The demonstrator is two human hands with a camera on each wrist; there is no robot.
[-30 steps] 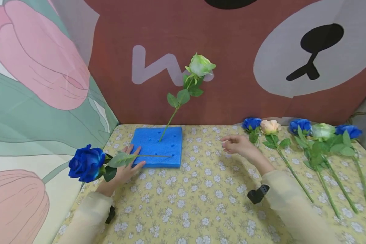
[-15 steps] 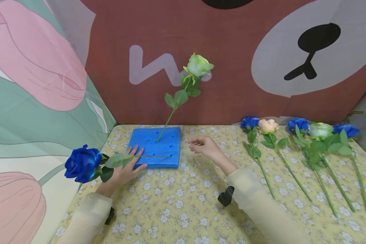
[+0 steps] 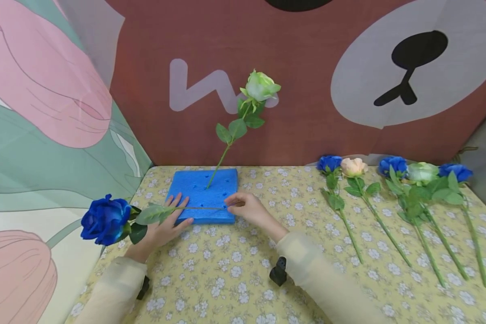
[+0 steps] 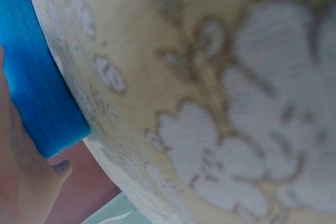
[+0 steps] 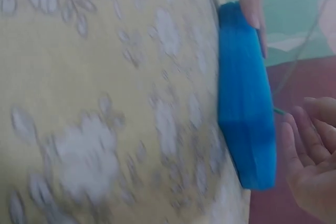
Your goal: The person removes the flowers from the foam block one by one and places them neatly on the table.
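A blue rose (image 3: 106,220) with a leafy stem leans left over my left hand (image 3: 164,229), its stem foot in the blue foam block (image 3: 190,180). Left fingers lie spread on the block's left side, pressing it flat. At the block's right edge, my right hand (image 3: 251,210) pinches the base of the blue rose's stem with curled fingertips; in the right wrist view, a bit of green stem (image 5: 279,111) runs from the foam to the fingers. A pale green rose (image 3: 260,85) stands in the block, tilted right. Several small holes dot the foam.
To the right on the flowered tablecloth (image 3: 263,288) lie a blue rose (image 3: 329,163), a peach rose (image 3: 354,167) and several more roses, heads toward the back. A printed backdrop (image 3: 308,58) rises behind the table, and another panel (image 3: 20,171) stands on the left.
My right hand has come from near the roses on the right, leftward to the foam block and the leaning blue rose's stem base. The left hand stays on the block.
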